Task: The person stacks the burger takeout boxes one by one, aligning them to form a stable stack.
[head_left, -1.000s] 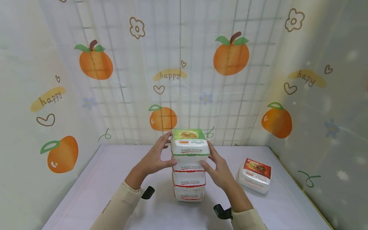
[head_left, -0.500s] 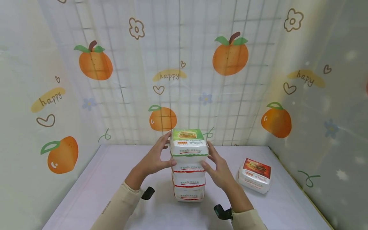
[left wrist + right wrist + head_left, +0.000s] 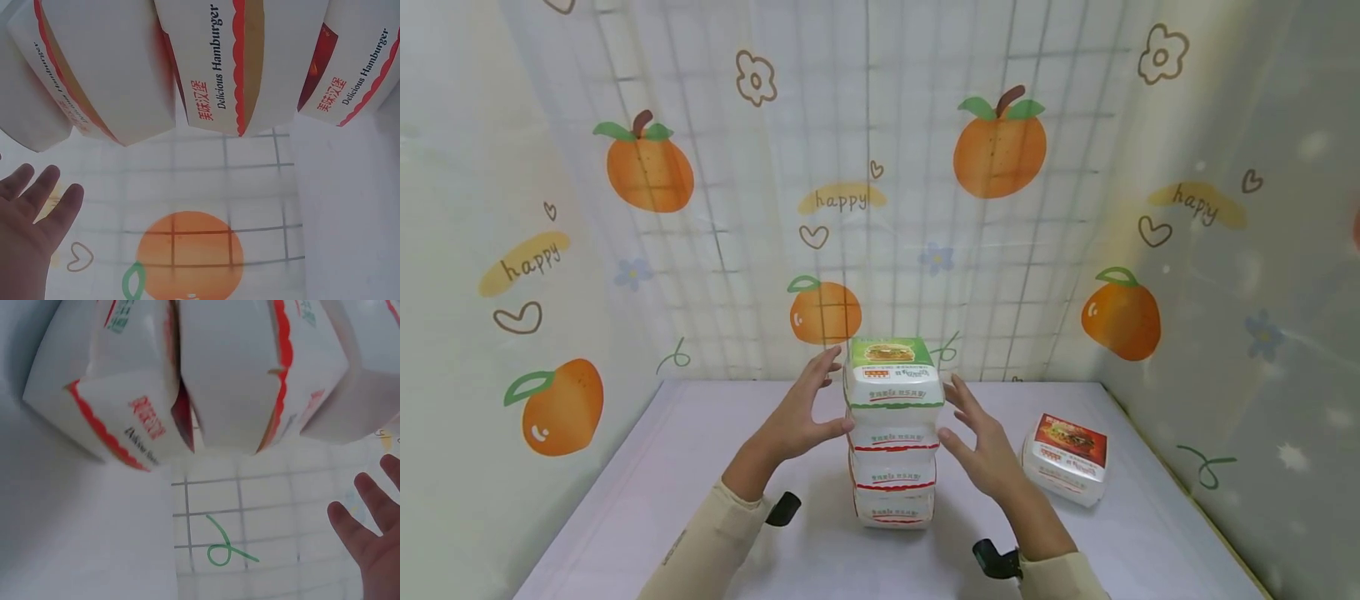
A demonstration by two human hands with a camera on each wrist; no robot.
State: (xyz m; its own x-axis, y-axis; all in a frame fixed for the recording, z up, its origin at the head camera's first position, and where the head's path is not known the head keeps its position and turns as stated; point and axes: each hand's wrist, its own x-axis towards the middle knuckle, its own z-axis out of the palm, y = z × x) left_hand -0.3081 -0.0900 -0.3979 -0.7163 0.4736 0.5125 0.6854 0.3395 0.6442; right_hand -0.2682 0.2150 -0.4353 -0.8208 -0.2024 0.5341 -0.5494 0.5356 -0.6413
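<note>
A stack of white hamburger boxes (image 3: 893, 468) stands upright in the middle of the table. Its top box (image 3: 895, 375) has a green lid with a burger picture; the boxes under it carry red wavy trim. My left hand (image 3: 796, 427) is at the stack's left side, fingers spread, its thumb tip very near the box edge. To the right, my right hand (image 3: 988, 446) is apart from the stack with fingers extended. Both wrist views show a gap between the fingers and the boxes, as with the left fingers (image 3: 49, 187) and right fingers (image 3: 369, 497).
Another hamburger box (image 3: 1065, 458), with a red lid, lies at the right of the white table (image 3: 700, 467), turned slightly. Behind and at both sides hang printed curtains (image 3: 910, 125) with orange patterns; a wire grid shows through the back one.
Both hands have come away from the top box, the right one moving outward more than the left. The green-lidded box stays on the stack, having shifted slightly left earlier.
</note>
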